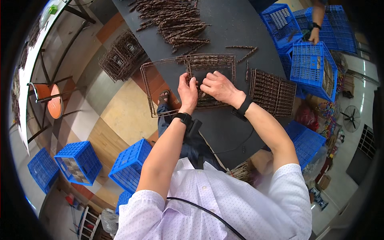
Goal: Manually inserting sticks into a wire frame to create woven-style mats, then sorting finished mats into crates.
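Note:
A brown wire frame (168, 61) lies across the dark table and juts past its left edge. Rows of twisted brown strands (212, 60) fill part of its right section. My left hand (188, 94) closes thumb and fingers around the frame's middle bar. Just to the right, my right hand (222, 89) is over the right section with its fingers curled together; whatever they pinch is hidden. A finished-looking woven panel (272, 94) rests to the right of the frame. Beyond the frame lies a loose pile of twisted strands (172, 24).
A stack of wire frames (122, 56) stands on the floor left of the table (236, 136). Blue crates (314, 66) line the right side, where another person's hand (315, 36) touches one. More blue crates (79, 163) sit at lower left, near an orange stool (55, 102).

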Motion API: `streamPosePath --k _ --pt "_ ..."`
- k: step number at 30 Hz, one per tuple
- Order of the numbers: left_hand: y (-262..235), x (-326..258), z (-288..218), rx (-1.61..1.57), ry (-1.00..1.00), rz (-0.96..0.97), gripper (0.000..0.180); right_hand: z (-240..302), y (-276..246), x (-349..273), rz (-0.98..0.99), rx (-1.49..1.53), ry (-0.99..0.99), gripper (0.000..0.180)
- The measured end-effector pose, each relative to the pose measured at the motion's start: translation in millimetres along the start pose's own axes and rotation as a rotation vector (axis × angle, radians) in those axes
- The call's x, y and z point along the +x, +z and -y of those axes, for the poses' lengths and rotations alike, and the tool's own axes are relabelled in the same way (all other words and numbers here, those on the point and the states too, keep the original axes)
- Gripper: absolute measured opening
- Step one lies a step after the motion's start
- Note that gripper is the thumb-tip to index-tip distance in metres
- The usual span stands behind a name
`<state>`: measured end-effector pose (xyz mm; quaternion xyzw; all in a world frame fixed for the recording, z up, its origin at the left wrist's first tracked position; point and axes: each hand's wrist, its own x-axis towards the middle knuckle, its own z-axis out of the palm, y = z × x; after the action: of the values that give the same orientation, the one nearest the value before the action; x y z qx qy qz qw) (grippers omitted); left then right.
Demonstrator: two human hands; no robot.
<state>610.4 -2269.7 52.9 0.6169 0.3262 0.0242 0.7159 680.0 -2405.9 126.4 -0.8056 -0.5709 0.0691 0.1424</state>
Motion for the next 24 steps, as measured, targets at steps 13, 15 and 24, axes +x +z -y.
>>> streamPosePath --k 13,15,24 --pt "2.1 -13.1 -3.1 0.045 0.078 -0.029 0.026 31.0 8.7 -43.5 0.216 0.093 0.417 0.052" --pt "5.8 -18.7 -4.1 0.073 0.193 -0.006 0.028 37.0 14.4 -44.8 0.265 0.096 0.481 0.056" --pt "14.0 -48.9 -44.7 0.196 0.642 0.213 0.031 16.2 -9.0 -27.4 0.813 0.467 0.731 0.05"
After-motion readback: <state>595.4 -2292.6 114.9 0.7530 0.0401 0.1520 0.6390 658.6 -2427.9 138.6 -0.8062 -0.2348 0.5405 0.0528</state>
